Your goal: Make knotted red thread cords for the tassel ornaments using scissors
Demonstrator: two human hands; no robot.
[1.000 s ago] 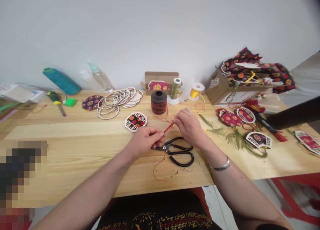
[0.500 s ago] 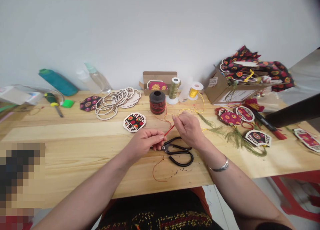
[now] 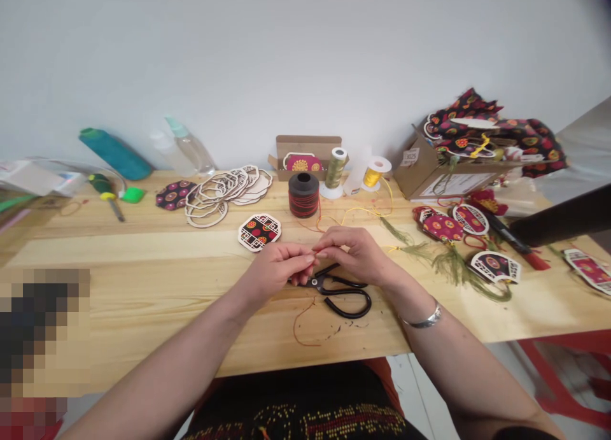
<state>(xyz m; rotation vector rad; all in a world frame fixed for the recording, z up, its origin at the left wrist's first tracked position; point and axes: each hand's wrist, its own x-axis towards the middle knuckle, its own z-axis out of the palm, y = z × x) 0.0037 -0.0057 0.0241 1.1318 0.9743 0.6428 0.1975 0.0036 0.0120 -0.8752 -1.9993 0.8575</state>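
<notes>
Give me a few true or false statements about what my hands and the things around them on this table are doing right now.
The left hand and right hand pinch a red cord between their fingertips. True.
The black scissors are held in the right hand. False: they lie on the table, beneath the hands.
A silver bracelet is on the left wrist. False: it is on the right wrist.
The black spool stands upright beyond the hands. True.

Right hand (image 3: 357, 254) nearer left hand (image 3: 279, 269), fingertips together on red cord (image 3: 321, 251).
</notes>
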